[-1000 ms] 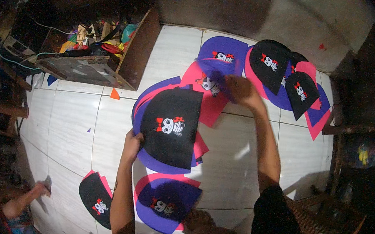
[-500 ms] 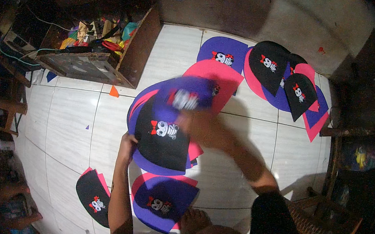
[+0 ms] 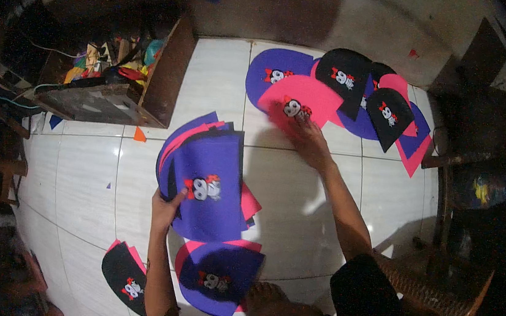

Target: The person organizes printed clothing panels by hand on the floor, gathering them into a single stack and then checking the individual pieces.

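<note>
My left hand (image 3: 167, 207) grips the left edge of a stack of felt-like shapes, round at one end, thumb over the purple top piece (image 3: 204, 214), which bears a red-bowed cartoon ladybug. Black, pink and purple edges show beneath. Up and right, my right hand (image 3: 309, 140) has its fingers on the lower part of a pink piece (image 3: 300, 92) with the same motif, partly blurred under them. That piece overlaps a purple one (image 3: 269, 61), beside overlapping black (image 3: 343, 62), pink and purple pieces. Near my left forearm lie a purple-topped pile (image 3: 195, 294) and a black-topped one (image 3: 118, 267).
A wooden box (image 3: 170, 63) of coloured odds and ends stands back left by a wall (image 3: 268, 11). A woven chair (image 3: 447, 302) is at lower right, dark furniture along both sides. An orange scrap (image 3: 140, 135) lies on the tiled floor (image 3: 88, 171). Another person's limb shows dimly at lower left.
My right hand carried a purple piece onto the stack, where it covers the black one, then moved up and right to the pink piece. My left hand stays at the stack's edge.
</note>
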